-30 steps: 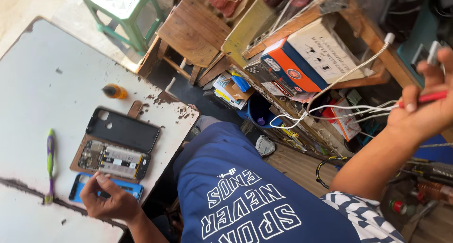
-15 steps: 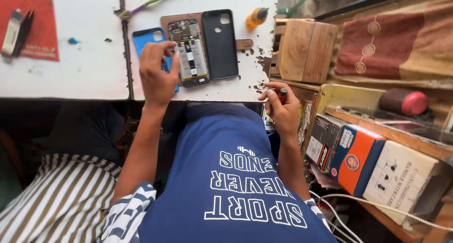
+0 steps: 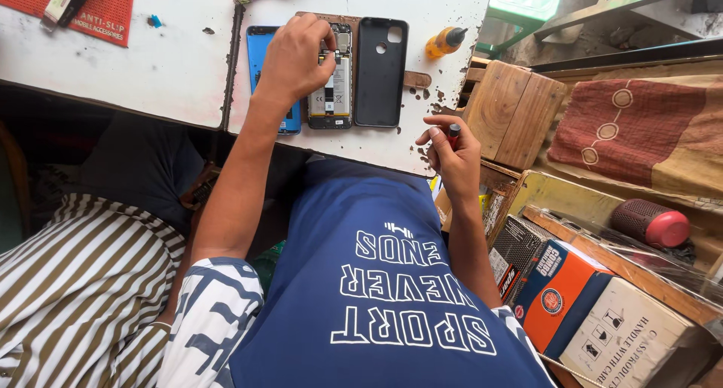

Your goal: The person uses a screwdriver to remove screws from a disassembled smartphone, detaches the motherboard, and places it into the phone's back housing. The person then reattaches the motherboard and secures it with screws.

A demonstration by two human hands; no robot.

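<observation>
My left hand [image 3: 295, 56] has come back onto the opened phone with its bare insides [image 3: 331, 79], fingertips pinching a small part there. A moment ago my right hand [image 3: 452, 151] was reaching away; now its grip is closed on a small red tool [image 3: 454, 134] by the white chipped surface [image 3: 151, 64]. Right: wooden box [image 3: 512, 113], red round speaker [image 3: 651, 224].
</observation>
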